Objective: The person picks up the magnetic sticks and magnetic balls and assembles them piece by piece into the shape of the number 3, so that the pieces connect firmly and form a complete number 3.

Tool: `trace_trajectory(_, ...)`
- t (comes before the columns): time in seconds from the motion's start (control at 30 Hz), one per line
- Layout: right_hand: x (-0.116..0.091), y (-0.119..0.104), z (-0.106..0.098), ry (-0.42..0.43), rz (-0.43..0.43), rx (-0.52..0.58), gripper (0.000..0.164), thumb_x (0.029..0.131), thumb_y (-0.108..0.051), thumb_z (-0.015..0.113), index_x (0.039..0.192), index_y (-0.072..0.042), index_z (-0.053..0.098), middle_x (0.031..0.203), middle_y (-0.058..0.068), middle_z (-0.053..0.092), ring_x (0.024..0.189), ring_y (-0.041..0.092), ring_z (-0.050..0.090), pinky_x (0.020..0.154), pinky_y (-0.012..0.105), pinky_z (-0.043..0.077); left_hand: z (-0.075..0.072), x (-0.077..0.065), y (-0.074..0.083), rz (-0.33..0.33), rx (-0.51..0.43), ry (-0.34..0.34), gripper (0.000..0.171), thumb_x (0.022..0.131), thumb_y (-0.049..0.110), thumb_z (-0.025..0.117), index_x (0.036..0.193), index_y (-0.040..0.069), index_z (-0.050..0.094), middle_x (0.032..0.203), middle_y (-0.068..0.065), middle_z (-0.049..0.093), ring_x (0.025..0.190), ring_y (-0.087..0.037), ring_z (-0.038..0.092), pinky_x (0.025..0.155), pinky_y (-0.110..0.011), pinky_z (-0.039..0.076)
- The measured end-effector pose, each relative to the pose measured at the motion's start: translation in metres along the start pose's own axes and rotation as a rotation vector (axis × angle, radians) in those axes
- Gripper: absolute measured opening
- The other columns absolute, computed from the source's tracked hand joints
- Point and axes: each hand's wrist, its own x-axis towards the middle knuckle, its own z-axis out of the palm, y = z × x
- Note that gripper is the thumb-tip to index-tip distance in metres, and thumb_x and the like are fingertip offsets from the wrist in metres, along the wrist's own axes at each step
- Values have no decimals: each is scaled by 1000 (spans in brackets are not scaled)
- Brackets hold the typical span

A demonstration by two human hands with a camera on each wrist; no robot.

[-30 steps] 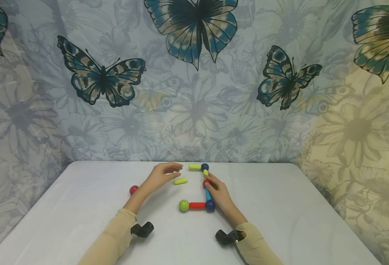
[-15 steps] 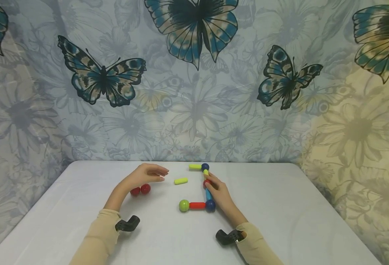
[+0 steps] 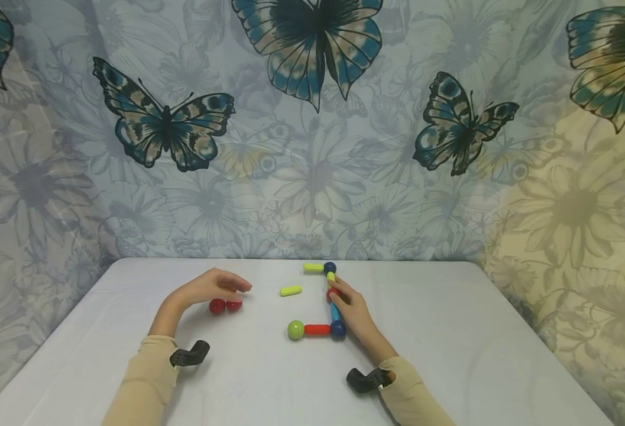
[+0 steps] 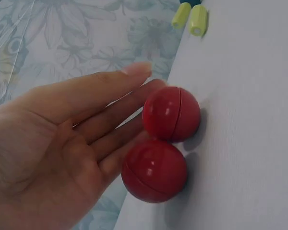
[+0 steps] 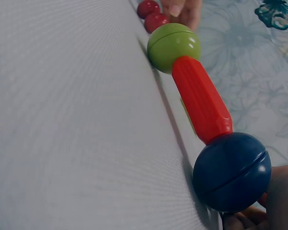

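My left hand [image 3: 211, 287] hovers just over two red balls, its fingers loosely bent and gripping neither. In the left wrist view the nearer red ball [image 4: 154, 171] touches the farther red ball [image 4: 170, 114], and my fingers reach behind them. On the right, my right hand [image 3: 356, 310] pinches a third red ball [image 3: 330, 296] within a chain of balls and rods. From it a blue rod [image 3: 335, 313] leads to a dark blue ball [image 3: 337, 330], then a red rod [image 3: 316, 329] and a green ball [image 3: 295, 329]. The right fingertips are out of the right wrist view.
Past my right hand, a short yellow-green rod [image 3: 330, 277] joins a far dark blue ball [image 3: 330, 269] with another yellow-green rod [image 3: 313, 268] pointing left. A loose yellow-green rod [image 3: 291, 290] lies between the hands. All rest on a white table [image 3: 269, 384] before a butterfly-print cloth.
My left hand has moved left and toward me, from beside the loose rod to the two red balls. The right hand keeps its hold on the chain.
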Motion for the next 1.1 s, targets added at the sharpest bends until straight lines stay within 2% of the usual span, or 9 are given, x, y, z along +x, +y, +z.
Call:
trace_trajectory(0.1,0,0,0,2,4,2,37,97,-9,58,133,-3,59,153,16,41,144,36,35,116,48,31,-1,-2,-2,-24,-5,-21,43,86,27,74,124,10,66,125,-11,68,93,-14,65,81,-29,51)
trace_trajectory(0.17,0,-1,-1,1,5,4,37,97,-9,58,133,-3,59,153,15,41,144,35,35,116,48,31,-1,-3,-3,-34,-14,-35,44,85,27,75,124,10,66,125,-11,68,88,-14,62,75,-28,50)
trace_trajectory(0.27,-1,-1,-1,1,9,7,37,97,-10,57,133,-4,59,153,15,41,144,35,34,116,47,31,-1,-3,-5,-38,-5,-46,43,85,27,75,124,11,67,124,-10,68,89,-13,58,73,-26,47)
trace_trajectory(0.5,-1,-1,0,0,5,-5,37,97,-9,57,134,-2,58,153,17,41,143,36,35,115,48,33,0,-6,-8,-52,-20,-51,41,85,24,75,123,11,67,122,-11,68,72,-11,54,63,-24,45)
trace_trajectory(0.77,0,-1,0,-2,8,15,38,97,-9,57,134,0,57,153,18,39,144,37,34,115,48,32,2,-5,-10,-49,-38,-41,39,86,22,74,121,9,68,112,-10,69,65,-9,52,59,-22,43)
trace_trajectory(0.97,0,-1,-1,-1,19,-4,37,97,-10,57,133,-4,59,153,15,41,144,34,35,115,46,33,3,-2,-12,-52,-28,-6,35,86,24,74,118,10,70,106,-8,70,64,-9,51,60,-23,44)
trace_trajectory(1.1,0,-1,-1,-3,25,2,37,97,-10,57,134,-6,59,154,13,41,144,33,35,116,46,32,5,1,-11,-37,21,47,34,86,27,73,117,12,71,115,-7,72,86,-6,62,80,-28,50)
